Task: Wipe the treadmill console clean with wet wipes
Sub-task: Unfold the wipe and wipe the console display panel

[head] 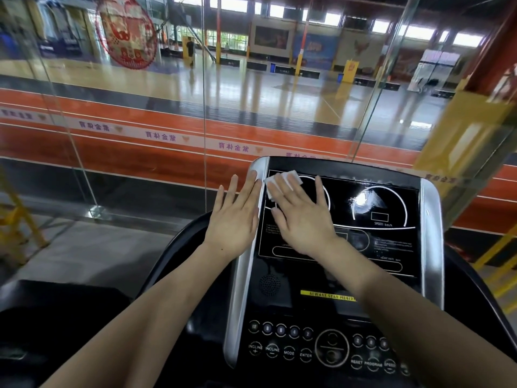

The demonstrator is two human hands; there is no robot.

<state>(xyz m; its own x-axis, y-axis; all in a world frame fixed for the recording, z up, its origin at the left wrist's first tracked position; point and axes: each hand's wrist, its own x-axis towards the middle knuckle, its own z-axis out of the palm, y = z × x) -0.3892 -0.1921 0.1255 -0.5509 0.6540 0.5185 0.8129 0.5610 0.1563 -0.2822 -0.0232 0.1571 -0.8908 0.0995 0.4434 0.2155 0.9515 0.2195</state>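
The treadmill console (391,275) is a glossy black panel with silver side rails, white dial outlines and a row of round buttons low down. My right hand (302,217) lies flat on the upper left of the screen, pressing a white wet wipe (282,182) under its fingers; the wipe sticks out past the fingertips. My left hand (235,219) rests flat with fingers spread against the console's left silver rail (246,264), holding nothing.
A glass wall (204,107) stands right behind the console, with an orange running track and a sports hall beyond it. Black handrail mouldings (173,247) curve out on both sides of the console. Another dark machine (56,317) sits at the lower left.
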